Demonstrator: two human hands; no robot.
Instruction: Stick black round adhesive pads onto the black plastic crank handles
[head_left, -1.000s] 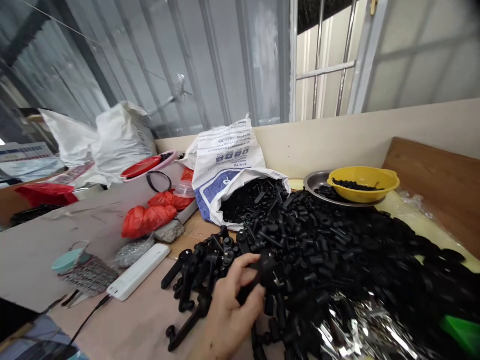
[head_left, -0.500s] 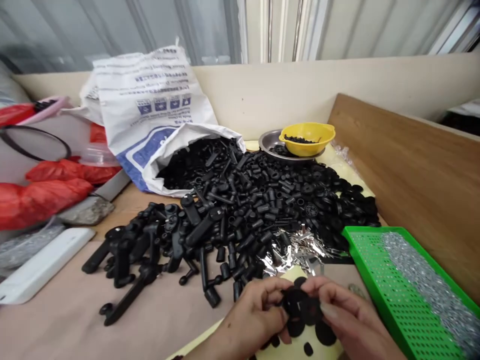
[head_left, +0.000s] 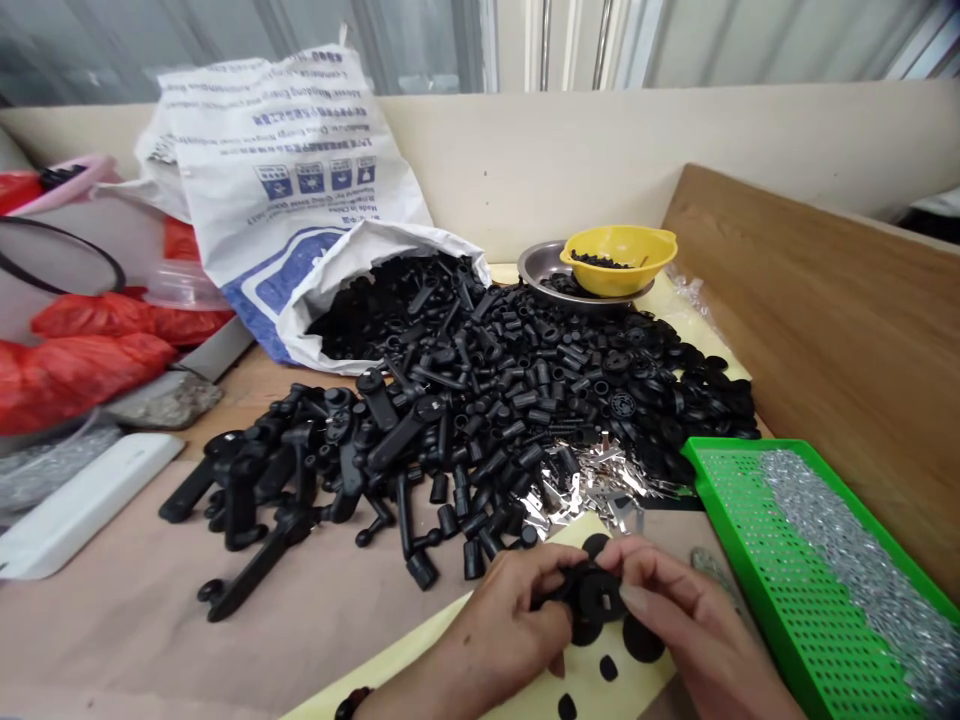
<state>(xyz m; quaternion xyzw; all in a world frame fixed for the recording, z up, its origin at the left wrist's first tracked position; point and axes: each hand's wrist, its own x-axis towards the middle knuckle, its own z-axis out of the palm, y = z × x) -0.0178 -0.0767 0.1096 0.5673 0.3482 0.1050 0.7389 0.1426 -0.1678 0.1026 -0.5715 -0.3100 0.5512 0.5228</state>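
Observation:
A flat black disc point(head_left: 598, 597) with a small slot in its middle is pinched between both hands at the lower right. My left hand point(head_left: 517, 615) closes on a dark round piece at its left, largely hidden by the fingers; I cannot tell whether the two are joined. My right hand point(head_left: 671, 605) grips the disc's right edge with thumb and fingertips. Under the hands lies a pale yellow sheet point(head_left: 442, 650) bearing several black round pads point(head_left: 643, 640) and small black pieces point(head_left: 608, 668).
Beyond the hands spreads a heap of black plastic parts point(head_left: 525, 390), spilling from a white sack point(head_left: 300, 140). Metal clips point(head_left: 589, 480) lie at its front. A green tray point(head_left: 739, 560) of small metal pieces is right. A yellow bowl point(head_left: 637, 260) sits on a metal dish point(head_left: 536, 262).
The two dark round pieces, side by side and partly overlapping before, now overlap more closely. My right fingers have shifted left along the disc. The camera view has tipped slightly downward.

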